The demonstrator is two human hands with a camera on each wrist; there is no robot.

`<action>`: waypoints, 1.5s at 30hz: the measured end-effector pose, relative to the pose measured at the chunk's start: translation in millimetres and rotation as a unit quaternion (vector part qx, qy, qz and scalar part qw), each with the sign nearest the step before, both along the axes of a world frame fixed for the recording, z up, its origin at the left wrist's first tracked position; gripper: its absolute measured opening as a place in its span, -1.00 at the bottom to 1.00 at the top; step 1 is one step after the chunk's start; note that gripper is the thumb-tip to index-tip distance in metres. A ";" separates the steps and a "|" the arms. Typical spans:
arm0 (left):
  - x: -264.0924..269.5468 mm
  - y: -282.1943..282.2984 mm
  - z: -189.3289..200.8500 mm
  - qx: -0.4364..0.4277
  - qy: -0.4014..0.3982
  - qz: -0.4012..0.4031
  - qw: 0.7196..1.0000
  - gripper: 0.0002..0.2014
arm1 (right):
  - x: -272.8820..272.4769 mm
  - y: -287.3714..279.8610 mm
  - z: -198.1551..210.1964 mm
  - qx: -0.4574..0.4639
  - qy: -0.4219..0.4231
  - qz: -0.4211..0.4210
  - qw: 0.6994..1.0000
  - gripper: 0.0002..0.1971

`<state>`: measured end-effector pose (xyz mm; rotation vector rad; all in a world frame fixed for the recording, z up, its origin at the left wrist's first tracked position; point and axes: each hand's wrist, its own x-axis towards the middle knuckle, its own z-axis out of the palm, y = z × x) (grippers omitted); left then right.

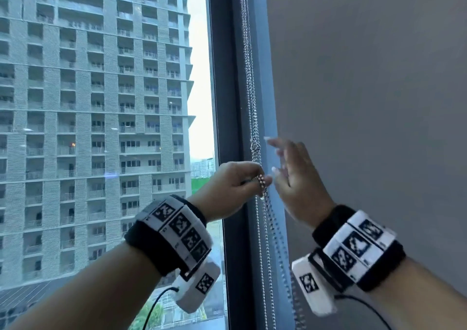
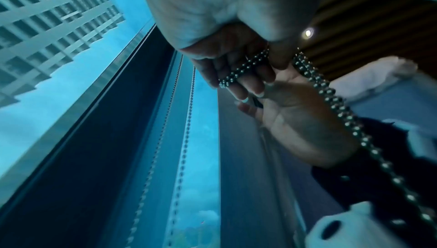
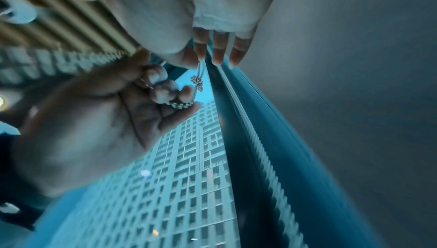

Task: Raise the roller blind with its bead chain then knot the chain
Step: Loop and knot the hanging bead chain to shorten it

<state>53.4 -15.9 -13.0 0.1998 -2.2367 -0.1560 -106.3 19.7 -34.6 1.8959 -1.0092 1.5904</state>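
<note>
Left hand (image 1: 233,185) pinching bunched loop of bead chain (image 1: 262,180) between thumb and curled fingers (image 2: 241,87), in front of dark window frame (image 1: 227,127). Knot (image 1: 255,149) sitting in chain just above pinch; strands running taut upward along frame, loose strands hanging below hand. Right hand (image 1: 295,178) hovering just right of chain, fingers (image 3: 217,50) straight, slightly spread, holding nothing. Grey roller blind (image 1: 366,102) filling right side. High-rise building (image 1: 96,102) showing through glass at left.
</note>
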 end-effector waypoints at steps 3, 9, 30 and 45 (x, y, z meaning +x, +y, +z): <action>0.0 9.9 8.8 0.078 0.036 -0.081 0.993 -0.80 | 1.6 6.5 28.7 -0.041 0.182 -0.126 0.974 -0.50; 11.8 14.1 19.4 0.177 0.116 -0.158 0.965 -0.86 | -2.2 11.7 46.4 -0.059 0.349 -0.229 0.907 -0.77; 11.3 18.3 57.3 -0.193 0.066 0.152 0.967 -0.66 | 8.2 40.8 93.7 0.209 -0.158 0.346 0.901 -0.73; -27.6 30.0 63.2 0.228 0.235 -0.057 0.943 -0.83 | 23.1 33.7 75.2 0.135 -0.416 0.454 0.776 -0.86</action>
